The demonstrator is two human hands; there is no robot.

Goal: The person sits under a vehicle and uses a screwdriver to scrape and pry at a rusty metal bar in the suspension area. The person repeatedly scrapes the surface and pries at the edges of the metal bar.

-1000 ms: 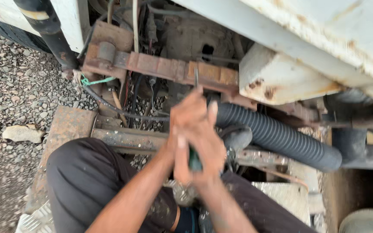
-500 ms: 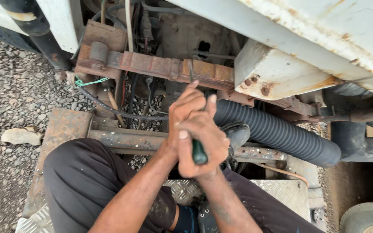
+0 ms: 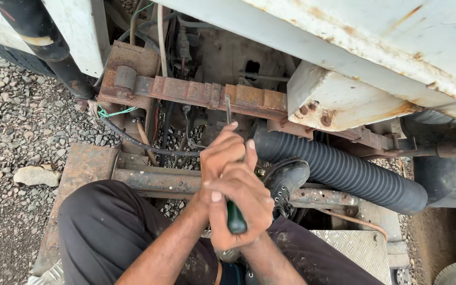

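We grip a screwdriver (image 3: 235, 211), its green handle low, its shaft tip up against the rusty leaf spring (image 3: 207, 95). Our right hand (image 3: 241, 208) is clenched on the handle; our left hand (image 3: 222, 158) wraps the shaft. The tip seems set, though nothing looks loosened yet. Black corrugated hose (image 3: 344, 171) lies just beside.

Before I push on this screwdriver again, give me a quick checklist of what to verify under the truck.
1. Both hands on the tool: ok; right hand wraps the green-handled screwdriver, left hand steadies the shaft.
2. Tip seated at the rusty leaf spring: cannot tell; too small to see.
3. Boot braced on the frame rail: ok.
4. Corrugated hose apart from the hands: ok.
5. Loose cable away from the shaft: ok.
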